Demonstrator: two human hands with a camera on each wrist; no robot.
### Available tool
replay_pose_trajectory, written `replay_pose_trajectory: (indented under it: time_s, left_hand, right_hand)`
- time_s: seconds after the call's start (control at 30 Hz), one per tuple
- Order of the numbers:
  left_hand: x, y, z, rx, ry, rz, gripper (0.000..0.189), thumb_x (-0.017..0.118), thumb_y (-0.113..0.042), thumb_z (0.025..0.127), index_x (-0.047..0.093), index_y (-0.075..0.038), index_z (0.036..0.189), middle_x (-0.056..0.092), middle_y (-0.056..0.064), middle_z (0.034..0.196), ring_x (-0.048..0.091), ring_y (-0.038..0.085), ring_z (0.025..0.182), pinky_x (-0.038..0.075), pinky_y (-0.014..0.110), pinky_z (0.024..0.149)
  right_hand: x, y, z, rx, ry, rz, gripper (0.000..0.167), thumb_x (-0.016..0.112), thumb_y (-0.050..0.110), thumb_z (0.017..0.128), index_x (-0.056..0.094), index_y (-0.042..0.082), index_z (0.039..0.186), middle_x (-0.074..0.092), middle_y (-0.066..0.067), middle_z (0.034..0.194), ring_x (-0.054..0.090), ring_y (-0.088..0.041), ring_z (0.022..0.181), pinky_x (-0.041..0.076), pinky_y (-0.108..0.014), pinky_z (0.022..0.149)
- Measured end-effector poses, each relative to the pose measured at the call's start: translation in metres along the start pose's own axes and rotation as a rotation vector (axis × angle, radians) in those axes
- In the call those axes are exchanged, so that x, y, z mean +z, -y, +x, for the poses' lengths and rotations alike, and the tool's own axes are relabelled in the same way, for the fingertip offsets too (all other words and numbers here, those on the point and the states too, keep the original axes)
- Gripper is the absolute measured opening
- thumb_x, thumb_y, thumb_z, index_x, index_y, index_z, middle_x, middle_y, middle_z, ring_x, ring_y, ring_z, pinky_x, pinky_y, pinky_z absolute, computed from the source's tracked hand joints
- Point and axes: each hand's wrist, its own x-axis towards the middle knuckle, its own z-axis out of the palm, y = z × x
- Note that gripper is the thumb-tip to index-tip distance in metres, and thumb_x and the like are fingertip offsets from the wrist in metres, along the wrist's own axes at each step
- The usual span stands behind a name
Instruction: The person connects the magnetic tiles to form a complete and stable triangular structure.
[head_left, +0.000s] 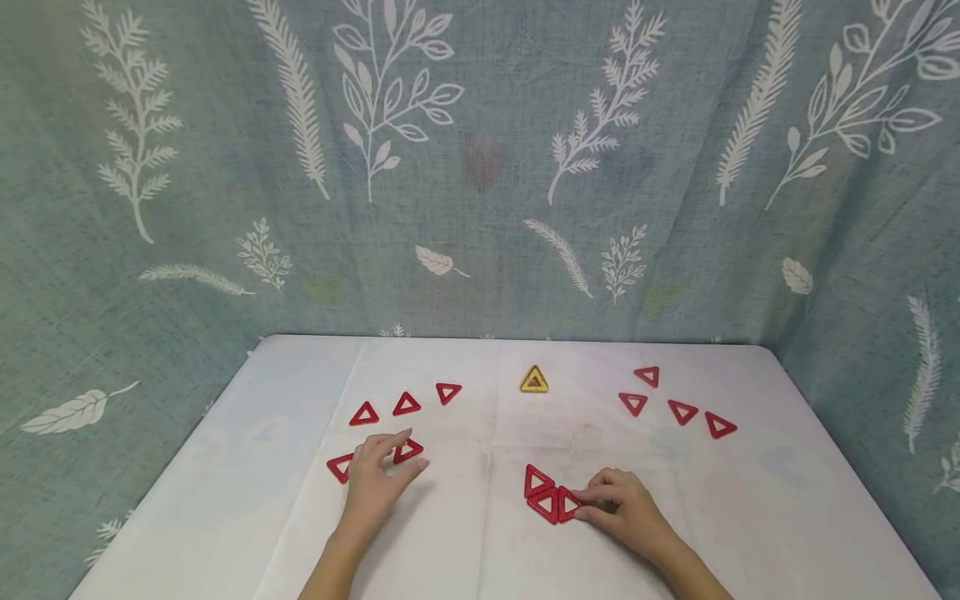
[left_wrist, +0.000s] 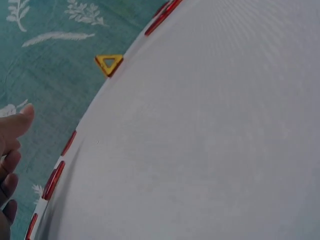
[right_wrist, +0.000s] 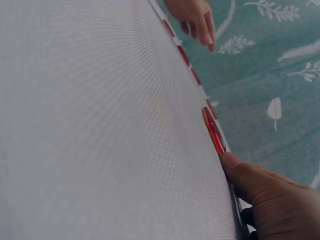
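In the head view my right hand pinches a red triangle tile between thumb and fingers. That tile lies edge to edge with another red triangle, and a third one adjoins at the back. My left hand hovers at the left, thumb and index finger apart, around a red triangle; I cannot tell whether it touches. Another red triangle is partly hidden behind that hand. In the left wrist view the left hand shows only at the edge.
Three red triangles lie in a slanting row at the back left. A yellow triangle sits at the back middle. Several red triangles are scattered at the back right. The white table ends at a patterned green curtain.
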Motion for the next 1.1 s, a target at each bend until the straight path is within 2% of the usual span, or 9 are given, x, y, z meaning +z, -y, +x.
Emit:
replay_pose_trajectory:
  time_s: [0.17,0.3,0.4,0.6,0.83,1.1]
  left_hand:
    - [-0.004,0.009,0.003,-0.052,-0.044,0.009,0.055,0.081,-0.025,0.075,0.063,-0.008,0.124,0.056,0.008,0.111,0.05,0.026,0.103,0.039,0.041,0.085]
    - [-0.003,0.011,0.004,-0.077,-0.018,0.027,0.056,0.079,-0.022,0.076,0.06,-0.003,0.126,0.055,0.012,0.111,0.05,0.028,0.105,0.04,0.043,0.088]
    - [-0.002,0.013,0.006,-0.091,0.013,0.076,0.058,0.078,-0.022,0.077,0.058,-0.001,0.127,0.054,0.015,0.112,0.049,0.03,0.107,0.042,0.045,0.09]
    - [-0.001,0.017,0.009,-0.064,0.023,0.12,0.055,0.078,-0.02,0.077,0.059,0.004,0.123,0.054,0.019,0.113,0.05,0.035,0.108,0.042,0.048,0.092]
    - [0.003,0.025,0.012,-0.068,0.038,0.114,0.044,0.078,-0.02,0.077,0.067,-0.002,0.116,0.054,0.014,0.111,0.048,0.029,0.107,0.043,0.044,0.089]
    - [0.006,0.02,0.007,0.013,0.045,0.172,0.038,0.079,-0.022,0.076,0.071,-0.007,0.11,0.056,0.007,0.096,0.049,0.023,0.093,0.041,0.037,0.077]
  right_hand:
    - [0.0,0.001,-0.001,0.001,-0.004,0.001,0.019,0.08,0.029,0.073,0.078,0.02,0.089,0.055,0.02,0.079,0.041,0.001,0.071,0.036,-0.023,0.065]
    - [0.001,-0.002,-0.001,-0.029,-0.022,0.003,0.019,0.08,0.028,0.072,0.078,0.019,0.089,0.055,0.02,0.079,0.041,0.001,0.07,0.035,-0.022,0.064]
    - [0.002,-0.002,-0.001,-0.043,-0.029,0.003,0.019,0.08,0.027,0.072,0.078,0.018,0.089,0.055,0.02,0.079,0.041,0.001,0.071,0.035,-0.022,0.064]
    - [0.002,-0.001,-0.001,-0.041,-0.034,0.004,0.019,0.081,0.026,0.071,0.078,0.018,0.088,0.055,0.02,0.078,0.042,0.001,0.071,0.035,-0.022,0.064]
    - [0.002,-0.001,-0.002,-0.052,-0.037,0.0,0.019,0.082,0.024,0.071,0.078,0.018,0.088,0.054,0.019,0.078,0.042,0.001,0.072,0.036,-0.022,0.064]
    - [0.002,-0.001,0.0,-0.065,-0.046,-0.005,0.019,0.082,0.024,0.071,0.078,0.018,0.088,0.055,0.019,0.078,0.042,0.002,0.072,0.036,-0.023,0.064]
